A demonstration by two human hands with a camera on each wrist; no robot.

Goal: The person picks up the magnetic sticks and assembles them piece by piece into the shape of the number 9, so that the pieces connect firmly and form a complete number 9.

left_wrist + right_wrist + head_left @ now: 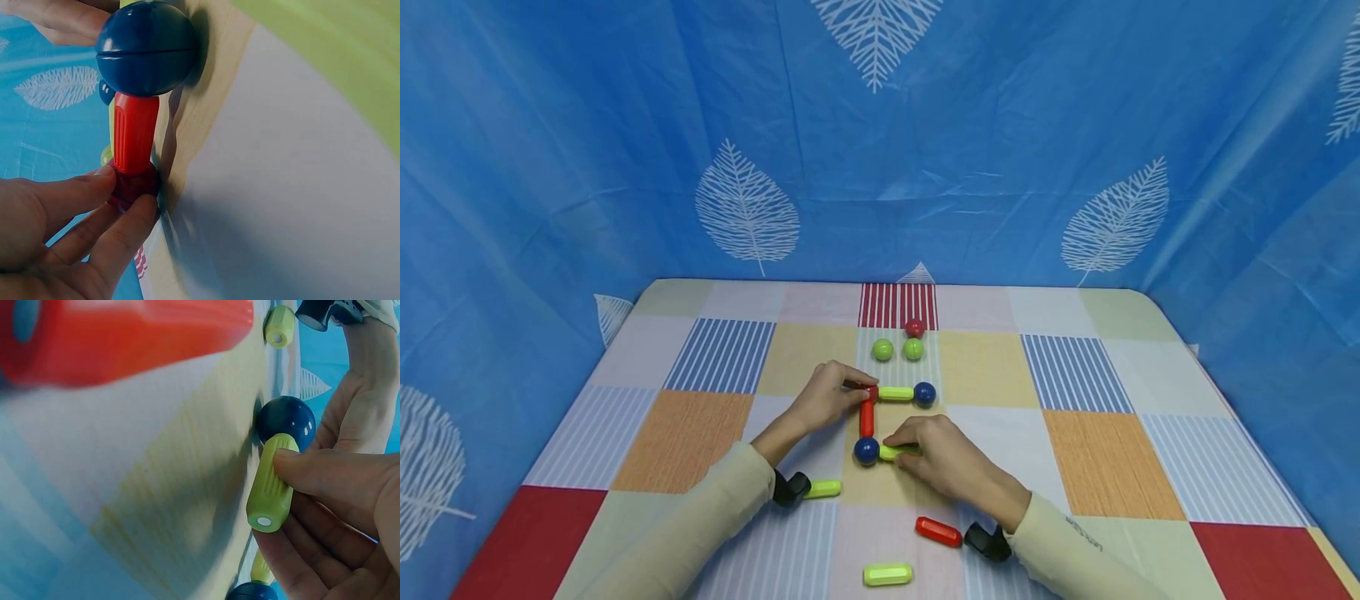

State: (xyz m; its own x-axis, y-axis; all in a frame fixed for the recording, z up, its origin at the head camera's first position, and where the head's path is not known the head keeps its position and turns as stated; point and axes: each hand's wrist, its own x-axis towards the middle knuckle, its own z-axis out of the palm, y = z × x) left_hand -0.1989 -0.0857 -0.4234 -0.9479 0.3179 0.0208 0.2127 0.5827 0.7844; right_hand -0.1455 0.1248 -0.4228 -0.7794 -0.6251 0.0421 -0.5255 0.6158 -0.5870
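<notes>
My left hand (829, 398) pinches a dark red ball (134, 186) between thumb and fingers. From that ball a red stick (136, 132) runs toward me to a blue ball (867, 451). A yellow-green stick (896, 393) goes right from the red ball to a second blue ball (925, 394). My right hand (951, 462) grips another yellow-green stick (271, 484) by its sides. One end of it meets the nearer blue ball (286, 422); the other, with a pale round disc, faces outward.
Beyond the hands lie two green balls (882, 349) and a red ball (914, 328). Nearer me are a loose red stick (938, 532) and a yellow-green stick (887, 574). Another yellow-green stick (823, 489) lies beside the left wrist's black camera (792, 488). Patchwork cloth covers the table.
</notes>
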